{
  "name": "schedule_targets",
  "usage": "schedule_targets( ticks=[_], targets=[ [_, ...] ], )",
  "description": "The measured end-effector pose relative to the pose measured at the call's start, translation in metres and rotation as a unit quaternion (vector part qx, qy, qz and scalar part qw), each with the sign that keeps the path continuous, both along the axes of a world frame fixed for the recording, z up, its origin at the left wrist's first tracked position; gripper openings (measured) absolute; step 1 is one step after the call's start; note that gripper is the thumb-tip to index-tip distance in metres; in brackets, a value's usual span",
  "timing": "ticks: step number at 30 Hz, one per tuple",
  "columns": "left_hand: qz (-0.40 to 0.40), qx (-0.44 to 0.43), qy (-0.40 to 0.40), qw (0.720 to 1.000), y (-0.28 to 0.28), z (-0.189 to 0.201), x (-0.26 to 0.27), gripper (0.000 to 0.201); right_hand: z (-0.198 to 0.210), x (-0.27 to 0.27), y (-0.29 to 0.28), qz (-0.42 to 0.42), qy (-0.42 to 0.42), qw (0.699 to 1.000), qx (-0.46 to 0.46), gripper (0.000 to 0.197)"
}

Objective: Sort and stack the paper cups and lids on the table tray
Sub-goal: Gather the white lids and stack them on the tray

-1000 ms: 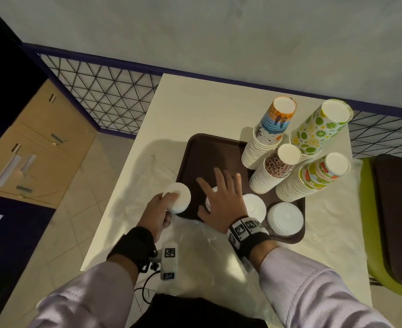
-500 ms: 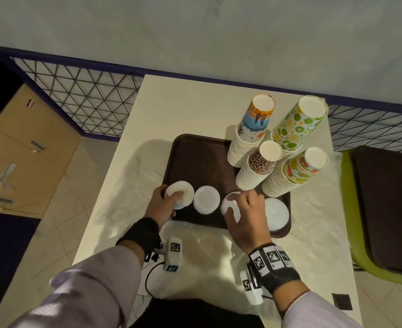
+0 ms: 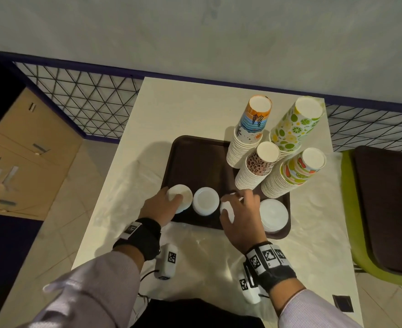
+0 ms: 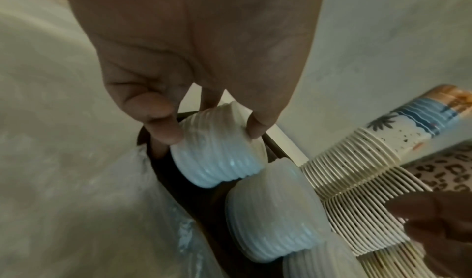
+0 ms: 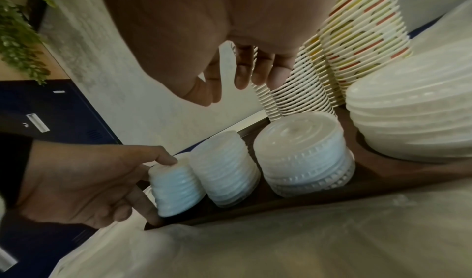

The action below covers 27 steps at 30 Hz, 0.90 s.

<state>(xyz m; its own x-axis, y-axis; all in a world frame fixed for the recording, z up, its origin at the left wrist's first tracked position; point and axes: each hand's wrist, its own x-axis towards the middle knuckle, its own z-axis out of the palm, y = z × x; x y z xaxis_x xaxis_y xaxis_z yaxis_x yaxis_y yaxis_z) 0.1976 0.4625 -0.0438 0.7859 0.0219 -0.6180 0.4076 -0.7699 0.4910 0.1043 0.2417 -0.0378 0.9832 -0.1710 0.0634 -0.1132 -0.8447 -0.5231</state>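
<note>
On the back right of the brown tray (image 3: 195, 162) stand several stacks of patterned paper cups (image 3: 258, 166), upside down. White lid stacks line its front edge. My left hand (image 3: 169, 202) grips the leftmost lid stack (image 4: 217, 157) between thumb and fingers (image 4: 163, 129), and the stack is tilted at the tray's front left corner. A second lid stack (image 3: 205, 200) stands beside it. My right hand (image 5: 230, 80) hovers with loose fingers just above the third lid stack (image 5: 301, 157), holding nothing. A wider lid stack (image 3: 273, 214) sits at the front right.
A clear plastic sheet (image 3: 207, 256) covers the white table in front of the tray. A green chair with a brown cushion (image 3: 384, 209) stands at the right. A wire mesh fence and cardboard boxes (image 3: 17, 150) lie beyond the table's left edge.
My left hand has carried its lid stack from beside the tray onto the front left corner. My right hand has moved right, from lying over the middle lids to above the third stack.
</note>
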Motion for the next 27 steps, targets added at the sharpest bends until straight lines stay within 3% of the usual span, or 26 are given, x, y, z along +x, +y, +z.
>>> schedule_targets(
  ticks=[3,10,14,16,20,27],
  targets=[
    [-0.018,0.032,0.002,0.999,0.006,0.002,0.004,0.085,0.0,-0.001,-0.001,0.007,0.015,1.0,-0.01,0.031],
    [-0.086,0.09,-0.031,0.992,0.013,0.008,0.003,0.081,0.005,-0.001,0.003,0.009,0.02,1.0,0.001,0.045],
    [-0.124,0.153,-0.17,0.965,0.012,0.012,0.002,0.097,0.013,0.007,0.009,-0.002,-0.002,0.999,0.033,0.065],
    [-0.193,0.14,-0.224,0.945,0.007,0.012,0.005,0.102,0.017,0.012,0.013,0.0,-0.018,0.999,0.036,0.069],
    [-0.341,0.131,-0.189,0.911,-0.004,0.001,0.015,0.102,0.018,0.024,0.017,0.024,-0.015,1.0,0.011,0.071],
    [-0.368,0.152,-0.113,0.91,0.003,-0.015,0.015,0.086,0.012,0.041,0.024,0.116,0.098,0.985,-0.078,0.083]
  ],
)
